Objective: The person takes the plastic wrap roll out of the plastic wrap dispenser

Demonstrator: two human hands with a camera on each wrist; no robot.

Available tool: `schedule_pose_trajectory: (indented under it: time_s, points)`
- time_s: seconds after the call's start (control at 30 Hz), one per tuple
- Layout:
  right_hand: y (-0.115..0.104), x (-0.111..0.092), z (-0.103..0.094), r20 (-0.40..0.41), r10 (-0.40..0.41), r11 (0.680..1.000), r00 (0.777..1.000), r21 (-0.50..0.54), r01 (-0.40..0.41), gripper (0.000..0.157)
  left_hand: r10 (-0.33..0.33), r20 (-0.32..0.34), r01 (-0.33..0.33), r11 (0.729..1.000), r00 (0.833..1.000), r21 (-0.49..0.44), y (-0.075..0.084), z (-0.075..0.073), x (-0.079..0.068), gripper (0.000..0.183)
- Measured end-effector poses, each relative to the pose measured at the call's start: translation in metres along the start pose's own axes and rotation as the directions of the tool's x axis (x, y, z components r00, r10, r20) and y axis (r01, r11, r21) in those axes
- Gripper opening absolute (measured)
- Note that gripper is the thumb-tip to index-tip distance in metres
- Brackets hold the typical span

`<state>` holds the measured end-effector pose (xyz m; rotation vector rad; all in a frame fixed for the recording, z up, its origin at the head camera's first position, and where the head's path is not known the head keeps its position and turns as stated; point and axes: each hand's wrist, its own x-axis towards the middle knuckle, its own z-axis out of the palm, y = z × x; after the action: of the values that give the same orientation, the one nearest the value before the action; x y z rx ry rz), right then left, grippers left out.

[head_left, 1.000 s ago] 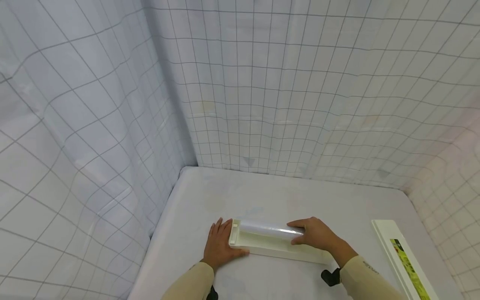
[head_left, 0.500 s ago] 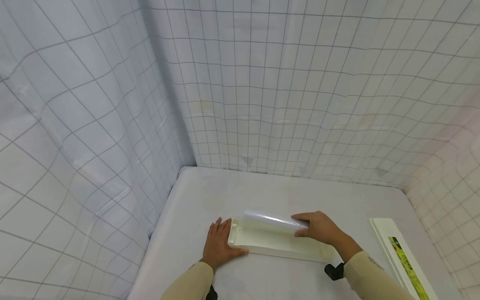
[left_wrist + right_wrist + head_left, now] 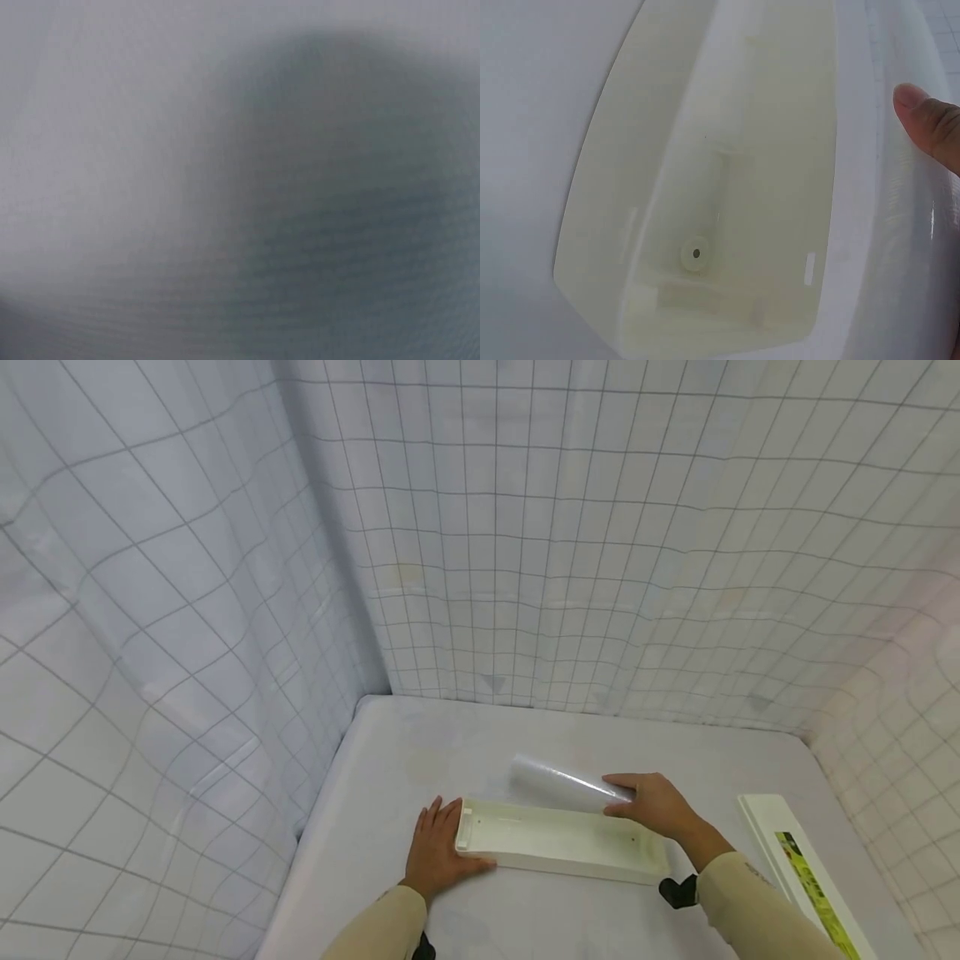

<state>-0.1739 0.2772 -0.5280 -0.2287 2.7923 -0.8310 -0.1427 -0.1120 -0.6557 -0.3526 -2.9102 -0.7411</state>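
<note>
Only the right end of the clear roll [image 3: 566, 783] is in the grip of the right hand [image 3: 660, 810], so its shiny surface could slip between thumb and fingers, most likely letting the unsupported left end swing down onto the far wall of the cream box [image 3: 562, 863]. A bump there might also skid the box across the desk [image 3: 420, 752] if the left hand [image 3: 438, 852] pressed too lightly. The roll slants beyond the box's far long side, outside its hollow; whether it touches the desk or hangs just above, I cannot tell. The right fingers curl round its right end, with the thumb on the side facing the box and the rest of the roll reaching leftward past the fingertips. The left fingers lie straight against the box's left end, thumb along its near wall. A labelled panel [image 3: 808, 877] lies right of the box.
</note>
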Motion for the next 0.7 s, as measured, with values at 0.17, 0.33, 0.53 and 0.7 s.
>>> schedule_pose_trajectory:
  time_s: [0.17, 0.33, 0.53, 0.7]
  points:
    - [0.008, 0.000, -0.002, -0.006, 0.042, 0.999, 0.999, -0.009, -0.042, 0.061, 0.010, -0.006, -0.010, 1.000, 1.000, 0.016, -0.002, 0.002, -0.001, 0.120]
    - [0.015, -0.002, -0.004, -0.023, 0.072, 0.997, 0.997, -0.023, -0.072, 0.063, 0.027, -0.020, -0.026, 0.999, 0.999, 0.022, -0.002, 0.003, 0.000, 0.119]
    - [0.024, -0.004, -0.006, -0.067, 0.083, 0.996, 0.994, -0.039, -0.086, 0.072, 0.000, 0.006, 0.000, 1.000, 1.000, 0.018, -0.003, 0.005, 0.000, 0.120]
    - [0.036, -0.005, -0.008, -0.117, 0.100, 0.993, 0.988, -0.044, -0.106, 0.077, -0.004, 0.005, 0.004, 1.000, 1.000, 0.020, -0.005, 0.007, 0.001, 0.121]
